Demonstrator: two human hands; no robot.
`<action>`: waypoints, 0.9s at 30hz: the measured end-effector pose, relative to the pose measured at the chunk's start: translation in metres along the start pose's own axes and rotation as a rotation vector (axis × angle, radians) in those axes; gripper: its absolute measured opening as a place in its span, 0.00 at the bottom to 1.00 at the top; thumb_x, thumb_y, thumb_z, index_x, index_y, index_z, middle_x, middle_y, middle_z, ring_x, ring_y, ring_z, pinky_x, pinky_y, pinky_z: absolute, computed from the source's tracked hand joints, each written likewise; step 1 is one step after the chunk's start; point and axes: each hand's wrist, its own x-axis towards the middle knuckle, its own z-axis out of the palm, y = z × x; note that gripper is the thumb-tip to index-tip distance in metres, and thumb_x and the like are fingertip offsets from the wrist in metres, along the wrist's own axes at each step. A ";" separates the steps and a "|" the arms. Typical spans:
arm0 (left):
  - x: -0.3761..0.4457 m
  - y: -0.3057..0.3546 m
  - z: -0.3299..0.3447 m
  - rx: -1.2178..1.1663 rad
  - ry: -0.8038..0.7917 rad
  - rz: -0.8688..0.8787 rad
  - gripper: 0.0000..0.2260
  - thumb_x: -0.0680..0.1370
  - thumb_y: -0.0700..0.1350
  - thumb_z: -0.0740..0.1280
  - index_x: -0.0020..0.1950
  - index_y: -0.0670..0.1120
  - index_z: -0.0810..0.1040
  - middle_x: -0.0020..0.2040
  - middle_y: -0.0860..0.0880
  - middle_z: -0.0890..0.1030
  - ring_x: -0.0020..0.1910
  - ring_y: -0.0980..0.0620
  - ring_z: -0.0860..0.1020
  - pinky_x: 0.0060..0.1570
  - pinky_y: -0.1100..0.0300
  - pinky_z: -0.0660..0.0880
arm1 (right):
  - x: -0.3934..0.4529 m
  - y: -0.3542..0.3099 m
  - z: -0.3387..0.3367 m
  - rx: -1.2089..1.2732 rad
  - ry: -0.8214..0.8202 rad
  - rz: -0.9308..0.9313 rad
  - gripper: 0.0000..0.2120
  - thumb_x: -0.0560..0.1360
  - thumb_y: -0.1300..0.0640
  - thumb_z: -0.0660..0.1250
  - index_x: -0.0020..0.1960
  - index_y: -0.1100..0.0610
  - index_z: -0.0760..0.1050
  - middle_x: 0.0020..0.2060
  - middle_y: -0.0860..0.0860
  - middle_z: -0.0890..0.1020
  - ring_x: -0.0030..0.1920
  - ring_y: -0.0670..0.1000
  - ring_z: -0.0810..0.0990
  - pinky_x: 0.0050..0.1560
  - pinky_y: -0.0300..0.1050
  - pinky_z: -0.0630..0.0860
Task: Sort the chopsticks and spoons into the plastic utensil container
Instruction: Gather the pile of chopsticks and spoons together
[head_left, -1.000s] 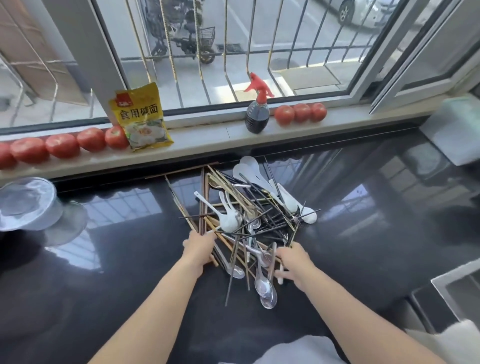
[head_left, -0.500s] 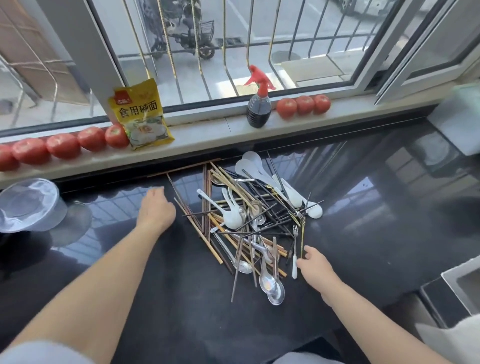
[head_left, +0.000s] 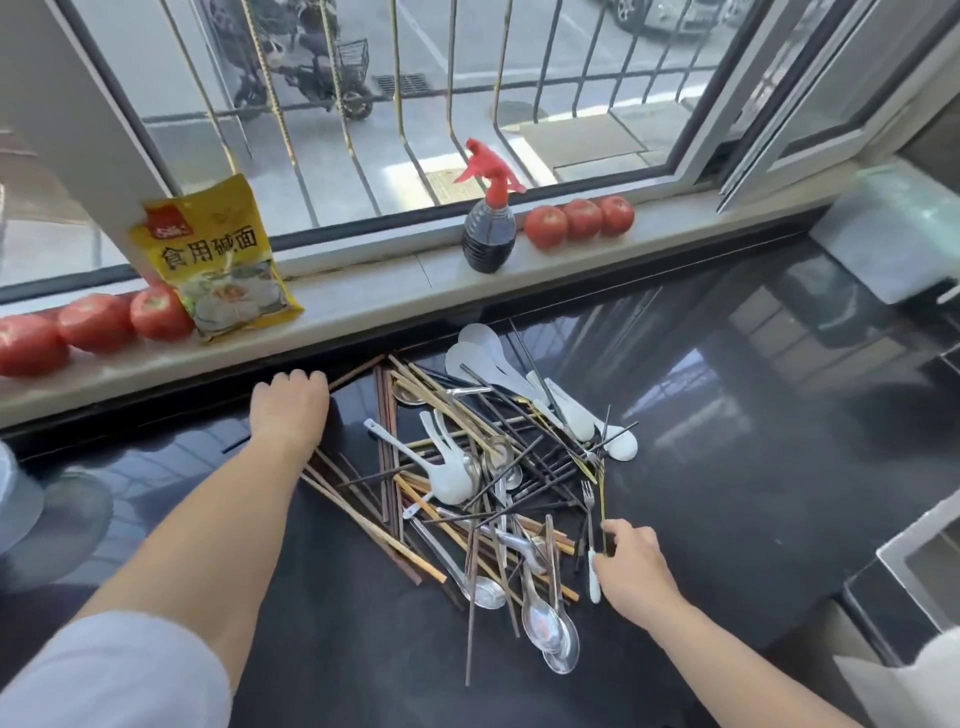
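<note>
The right hand (head_left: 636, 569) rested at the near right edge of the utensil pile (head_left: 483, 483) on the dark bench (head_left: 727, 467), fingers (head_left: 621, 530) curled around a thin dark chopstick (head_left: 602, 512). Beyond, the left hand (head_left: 288, 410) reached the bench's far edge; its finger state could not be determined. Tomatoes (head_left: 579, 221) lined the windowsill (head_left: 363, 296).

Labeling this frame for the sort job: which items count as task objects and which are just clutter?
Job:
chopsticks
metal spoons
white spoons
left hand
right hand

Lying about:
tomatoes
spray bottle
yellow packet
fork
</note>
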 end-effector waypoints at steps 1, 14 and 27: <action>-0.002 -0.006 0.001 0.039 0.040 0.027 0.11 0.79 0.38 0.64 0.61 0.45 0.74 0.56 0.45 0.79 0.57 0.42 0.78 0.51 0.50 0.74 | 0.002 -0.001 0.000 -0.019 0.006 -0.008 0.22 0.80 0.54 0.61 0.73 0.48 0.67 0.66 0.52 0.67 0.60 0.55 0.75 0.57 0.50 0.75; -0.146 -0.011 0.044 -0.937 -0.232 -0.556 0.10 0.80 0.44 0.60 0.54 0.39 0.76 0.55 0.37 0.80 0.45 0.38 0.78 0.46 0.50 0.76 | 0.011 -0.002 0.004 0.016 0.058 -0.028 0.16 0.76 0.56 0.64 0.64 0.49 0.72 0.56 0.51 0.68 0.54 0.58 0.76 0.54 0.51 0.74; -0.099 0.103 -0.011 -1.800 -0.262 -0.520 0.28 0.81 0.32 0.55 0.81 0.47 0.63 0.67 0.52 0.77 0.53 0.51 0.79 0.46 0.59 0.80 | 0.000 0.003 0.004 0.034 -0.042 -0.172 0.30 0.79 0.57 0.64 0.79 0.52 0.60 0.72 0.50 0.64 0.68 0.57 0.70 0.66 0.52 0.71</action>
